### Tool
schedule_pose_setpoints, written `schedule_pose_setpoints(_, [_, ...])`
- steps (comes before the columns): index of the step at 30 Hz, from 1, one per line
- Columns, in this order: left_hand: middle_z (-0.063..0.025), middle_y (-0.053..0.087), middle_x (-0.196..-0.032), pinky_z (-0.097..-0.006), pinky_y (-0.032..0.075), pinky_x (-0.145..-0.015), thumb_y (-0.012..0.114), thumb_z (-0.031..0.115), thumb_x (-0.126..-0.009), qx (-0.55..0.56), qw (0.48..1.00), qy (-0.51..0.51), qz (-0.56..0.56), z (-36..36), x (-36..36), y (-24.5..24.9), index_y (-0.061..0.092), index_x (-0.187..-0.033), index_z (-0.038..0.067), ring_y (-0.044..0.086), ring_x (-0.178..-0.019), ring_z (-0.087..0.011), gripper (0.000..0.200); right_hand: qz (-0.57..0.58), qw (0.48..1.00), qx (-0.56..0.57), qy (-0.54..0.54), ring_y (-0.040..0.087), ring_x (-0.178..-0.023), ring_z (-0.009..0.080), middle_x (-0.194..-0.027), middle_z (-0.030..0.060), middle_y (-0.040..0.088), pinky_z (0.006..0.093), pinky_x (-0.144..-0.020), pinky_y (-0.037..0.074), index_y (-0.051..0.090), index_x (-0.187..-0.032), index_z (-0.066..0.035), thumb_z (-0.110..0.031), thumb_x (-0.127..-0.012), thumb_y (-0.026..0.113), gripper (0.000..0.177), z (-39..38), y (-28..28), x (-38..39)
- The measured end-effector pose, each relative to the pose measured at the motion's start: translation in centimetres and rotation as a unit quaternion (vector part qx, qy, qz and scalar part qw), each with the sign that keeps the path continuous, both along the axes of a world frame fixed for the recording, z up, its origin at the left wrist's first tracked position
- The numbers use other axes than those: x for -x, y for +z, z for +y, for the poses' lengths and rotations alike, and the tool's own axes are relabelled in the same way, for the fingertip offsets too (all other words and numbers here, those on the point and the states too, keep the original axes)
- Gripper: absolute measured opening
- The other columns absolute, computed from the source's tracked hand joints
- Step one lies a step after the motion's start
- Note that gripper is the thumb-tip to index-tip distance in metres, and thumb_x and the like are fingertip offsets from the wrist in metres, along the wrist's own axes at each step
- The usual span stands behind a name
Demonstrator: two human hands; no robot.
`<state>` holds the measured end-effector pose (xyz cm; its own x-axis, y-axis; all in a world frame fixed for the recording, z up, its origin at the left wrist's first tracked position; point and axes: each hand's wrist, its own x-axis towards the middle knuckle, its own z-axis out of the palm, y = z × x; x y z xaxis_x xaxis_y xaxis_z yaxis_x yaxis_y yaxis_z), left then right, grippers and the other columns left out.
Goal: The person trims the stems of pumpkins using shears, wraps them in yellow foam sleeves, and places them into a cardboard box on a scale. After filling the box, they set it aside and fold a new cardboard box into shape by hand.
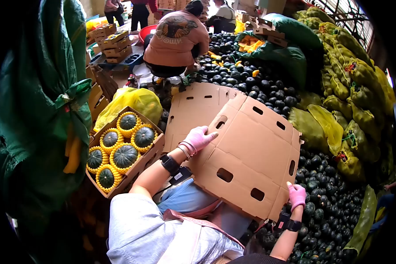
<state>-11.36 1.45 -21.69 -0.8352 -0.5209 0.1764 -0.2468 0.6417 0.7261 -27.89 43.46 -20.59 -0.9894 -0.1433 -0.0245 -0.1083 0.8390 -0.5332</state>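
Nearest to me are my grey shirt [154,233] and the blue jeans [185,198] on my lap, with a flat cardboard box [246,154] lying slanted across my knees and reaching away to the right. My left hand [197,139], in a pink glove, lies on the far left part of the board with the fingers stretched out and the forefinger pointing right; a black band [169,164] sits on that wrist. My right hand [297,196], also gloved in pink, grips the near right edge of the board, fingers closed round it and the forefinger sticking up. The cardboard has slotted holes and I can read no print on it. Left of my arm stands an open carton [141,166] packed with dark green squashes [125,155], each in a yellow foam net. Just beyond it lies a yellow bag [132,103], and a big green sack [39,110] hangs at the far left. A loose heap of squashes [325,207] spreads along my right side and on past the board. Yellow-green net sacks [352,75] are piled at the right. Farther off a person in a salmon shirt [176,37] crouches with their back to me; the shirt bears a print with lettering that is too blurred to read. Filled cartons [114,44] are stacked far left.
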Motion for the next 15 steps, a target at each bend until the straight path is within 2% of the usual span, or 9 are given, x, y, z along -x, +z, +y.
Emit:
schedule_pose_setpoints(3, [-0.0192, 0.061, -0.076, -0.0362, 0.047, -0.071, 0.059, 0.044, -0.083, 0.028, 0.999, 0.022, -0.002, -0.4, 0.1, 0.5, 0.061, -0.086, -0.003, 0.06, -0.074, -0.0294, 0.047, 0.084, 0.996, 0.02, 0.001, 0.061, -0.065, 0.0229, -0.073, 0.013, 0.064, 0.0354, -0.066, 0.049, 0.067, -0.083, 0.0, -0.032, -0.074, 0.073, 0.033, 0.4, 0.3, 0.5])
schedule_pose_setpoints(5, [-0.0191, 0.064, -0.087, -0.036, 0.048, -0.079, 0.066, 0.039, -0.078, -0.167, 0.985, 0.041, 0.029, -0.3, 0.5, 0.5, 0.061, -0.091, -0.003, 0.061, -0.084, -0.0298, 0.045, 0.105, 0.99, 0.087, -0.028, 0.059, -0.072, 0.0223, -0.082, 0.0107, 0.062, 0.035, -0.071, 0.049, 0.066, -0.09, -0.001, -0.026, -0.072, 0.075, 0.032, 0.8, -0.9, 1.0])
schedule_pose_setpoints(7, [-0.0151, 0.064, -0.09, -0.0324, 0.048, -0.079, 0.07, 0.031, -0.075, -0.223, 0.966, 0.063, 0.119, -0.6, 1.3, -1.6, 0.061, -0.097, -0.002, 0.061, -0.086, -0.0234, 0.042, 0.196, 0.971, 0.132, -0.027, 0.058, -0.08, 0.0222, -0.09, 0.0093, 0.058, 0.0344, -0.075, 0.048, 0.065, -0.098, -0.002, -0.019, -0.073, 0.075, 0.033, -0.5, -0.7, -1.1])
schedule_pose_setpoints(8, [-0.0131, 0.064, -0.092, -0.0314, 0.047, -0.079, 0.071, 0.029, -0.076, -0.216, 0.965, 0.08, 0.121, -0.7, 0.7, -2.0, 0.06, -0.1, -0.003, 0.059, -0.087, -0.0206, 0.042, 0.185, 0.974, 0.131, -0.024, 0.057, -0.081, 0.0195, -0.092, 0.0075, 0.058, 0.0322, -0.076, 0.048, 0.064, -0.102, -0.002, -0.015, -0.074, 0.074, 0.032, -0.9, 0.1, -1.8])
schedule_pose_setpoints(9, [-0.011, 0.064, -0.094, -0.0304, 0.047, -0.08, 0.071, 0.027, -0.076, -0.211, 0.966, 0.079, 0.13, -0.4, 1.3, -1.9, 0.059, -0.103, -0.003, 0.058, -0.087, -0.0179, 0.042, 0.146, 0.956, 0.254, -0.022, 0.057, -0.08, 0.0161, -0.092, 0.0068, 0.061, 0.0302, -0.074, 0.048, 0.063, -0.102, -0.001, -0.013, -0.076, 0.073, 0.031, -0.7, -1.8, -1.5])
schedule_pose_setpoints(11, [-0.0157, 0.064, -0.094, -0.034, 0.048, -0.08, 0.07, 0.029, -0.073, -0.2, 0.967, 0.077, 0.138, -0.4, 0.6, -2.1, 0.06, -0.1, -0.001, 0.061, -0.089, -0.0249, 0.041, 0.093, 0.933, 0.349, 0.002, 0.058, -0.078, 0.0135, -0.09, 0.0061, 0.064, 0.0289, -0.072, 0.049, 0.062, -0.102, 0.001, -0.012, -0.077, 0.071, 0.03, -0.9, -2.1, -2.3])
schedule_pose_setpoints(13, [-0.016, 0.065, -0.089, -0.0364, 0.049, -0.079, 0.069, 0.028, -0.072, -0.136, 0.985, 0.08, 0.068, 0.3, -1.5, -1.2, 0.063, -0.096, 0.0, 0.063, -0.086, -0.0256, 0.038, 0.087, 0.951, 0.294, -0.041, 0.06, -0.077, 0.0144, -0.085, 0.0067, 0.065, 0.0303, -0.072, 0.05, 0.06, -0.103, 0.001, -0.01, -0.077, 0.07, 0.03, 0.2, -4.6, -3.8])
schedule_pose_setpoints(14, [-0.0142, 0.066, -0.085, -0.0346, 0.05, -0.075, 0.068, 0.023, -0.073, -0.091, 0.989, 0.027, 0.111, 0.2, 2.5, -1.6, 0.062, -0.093, -0.001, 0.063, -0.082, -0.0243, 0.032, 0.034, 0.922, 0.369, -0.107, 0.061, -0.078, 0.0155, -0.09, 0.0089, 0.064, 0.0315, -0.072, 0.051, 0.057, -0.105, 0.001, -0.01, -0.077, 0.069, 0.032, 0.5, -2.4, -6.1])
schedule_pose_setpoints(15, [-0.0115, 0.066, -0.086, -0.0305, 0.05, -0.072, 0.068, 0.018, -0.074, -0.191, 0.978, 0.037, 0.08, -2.1, -2.2, -4.7, 0.062, -0.091, -0.004, 0.062, -0.08, -0.0187, 0.028, -0.047, 0.91, 0.4, -0.099, 0.061, -0.082, 0.0166, -0.094, 0.0108, 0.063, 0.0324, -0.074, 0.051, 0.055, -0.107, 0.001, -0.008, -0.077, 0.068, 0.034, -0.6, -5.8, -4.0])
